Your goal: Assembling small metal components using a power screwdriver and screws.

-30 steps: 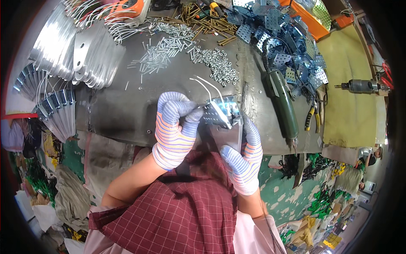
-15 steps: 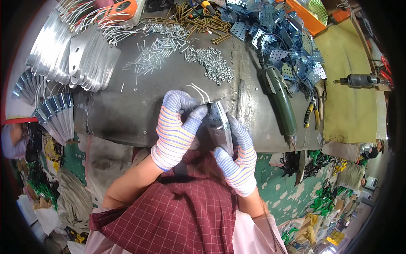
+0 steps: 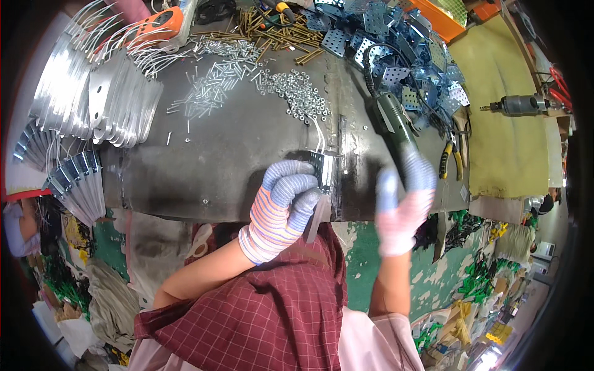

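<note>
Striped pink-and-blue gloves on both hands [image 3: 284, 207], maroon checked shirt [image 3: 272, 315], silvery plate [image 3: 322, 185], dark-grey bench [image 3: 235, 154]

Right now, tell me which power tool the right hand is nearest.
The green power tool lying on the dark bench: the right hand is raised just below it. The grey drill lies apart on the yellow mat.

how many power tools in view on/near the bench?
2. A green handheld power tool lies on the dark bench just above the blurred right hand. A grey drill lies on the yellow surface at far right. Others may be hidden under the clutter.
</note>
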A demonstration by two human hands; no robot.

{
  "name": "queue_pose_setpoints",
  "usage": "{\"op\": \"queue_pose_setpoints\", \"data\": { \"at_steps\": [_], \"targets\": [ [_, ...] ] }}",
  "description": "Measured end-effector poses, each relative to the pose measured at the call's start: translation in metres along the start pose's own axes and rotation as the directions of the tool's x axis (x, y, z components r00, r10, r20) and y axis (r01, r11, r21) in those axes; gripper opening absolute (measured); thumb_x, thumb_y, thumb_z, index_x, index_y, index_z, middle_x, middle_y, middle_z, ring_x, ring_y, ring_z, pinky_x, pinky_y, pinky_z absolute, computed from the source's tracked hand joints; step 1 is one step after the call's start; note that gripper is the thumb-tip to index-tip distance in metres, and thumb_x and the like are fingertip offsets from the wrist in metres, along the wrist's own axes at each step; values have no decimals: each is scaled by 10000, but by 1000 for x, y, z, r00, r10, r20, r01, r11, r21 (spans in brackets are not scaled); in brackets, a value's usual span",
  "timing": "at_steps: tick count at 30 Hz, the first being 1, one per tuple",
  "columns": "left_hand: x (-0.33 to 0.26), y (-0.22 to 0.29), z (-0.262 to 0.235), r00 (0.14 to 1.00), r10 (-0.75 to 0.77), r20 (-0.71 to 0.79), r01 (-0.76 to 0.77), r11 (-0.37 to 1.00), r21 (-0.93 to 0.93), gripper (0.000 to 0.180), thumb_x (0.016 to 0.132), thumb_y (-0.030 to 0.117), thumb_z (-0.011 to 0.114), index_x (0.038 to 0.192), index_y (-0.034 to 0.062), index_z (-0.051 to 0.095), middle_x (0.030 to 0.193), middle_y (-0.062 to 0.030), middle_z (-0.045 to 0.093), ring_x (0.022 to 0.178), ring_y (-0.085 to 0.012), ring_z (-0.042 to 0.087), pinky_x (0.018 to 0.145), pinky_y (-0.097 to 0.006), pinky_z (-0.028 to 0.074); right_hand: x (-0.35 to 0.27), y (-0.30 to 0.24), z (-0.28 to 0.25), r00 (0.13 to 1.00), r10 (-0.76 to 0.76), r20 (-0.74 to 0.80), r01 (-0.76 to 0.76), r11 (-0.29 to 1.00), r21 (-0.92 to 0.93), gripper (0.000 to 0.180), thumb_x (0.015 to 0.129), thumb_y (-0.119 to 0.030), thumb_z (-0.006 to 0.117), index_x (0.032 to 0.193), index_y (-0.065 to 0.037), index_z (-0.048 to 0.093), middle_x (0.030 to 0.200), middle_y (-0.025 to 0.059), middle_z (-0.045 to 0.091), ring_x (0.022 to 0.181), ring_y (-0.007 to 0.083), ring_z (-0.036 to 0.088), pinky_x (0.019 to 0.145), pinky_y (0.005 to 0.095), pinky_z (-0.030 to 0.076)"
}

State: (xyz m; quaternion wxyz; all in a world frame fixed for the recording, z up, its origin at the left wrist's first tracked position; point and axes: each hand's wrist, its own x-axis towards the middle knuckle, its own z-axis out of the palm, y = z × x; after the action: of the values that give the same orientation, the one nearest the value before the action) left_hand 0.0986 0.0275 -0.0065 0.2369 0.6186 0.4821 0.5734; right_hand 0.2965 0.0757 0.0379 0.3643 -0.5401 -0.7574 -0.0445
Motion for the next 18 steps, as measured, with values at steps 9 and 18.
{"op": "queue_pose_setpoints", "data": {
  "at_steps": [9, 18],
  "targets": [
    [2, -2, 2, 999, 12, 36, -12, 1000, 15, 146, 858, 91, 641, 979, 47, 572, 1051, -157, 570, 944, -279, 573, 825, -353, 470, 21, 73, 6, 916, 367, 162, -399, 790, 466, 497, 890, -336, 634, 1242, 0, 532, 1029, 96, 637, 896, 222, 612, 824, 368, 495],
    [-3, -6, 1, 996, 74, 54, -76, 997, 29, 210, 840, 99, 669, 1013, 51, 561, 1028, -159, 581, 921, -308, 585, 788, -375, 494, -4, 15, -46, 633, 496, 594, -218, -622, 752, 385, 793, -385, 714, 1069, -127, 640, 991, 45, 646, 1046, 259, 563, 1111, 621, 179]
  ]
}}
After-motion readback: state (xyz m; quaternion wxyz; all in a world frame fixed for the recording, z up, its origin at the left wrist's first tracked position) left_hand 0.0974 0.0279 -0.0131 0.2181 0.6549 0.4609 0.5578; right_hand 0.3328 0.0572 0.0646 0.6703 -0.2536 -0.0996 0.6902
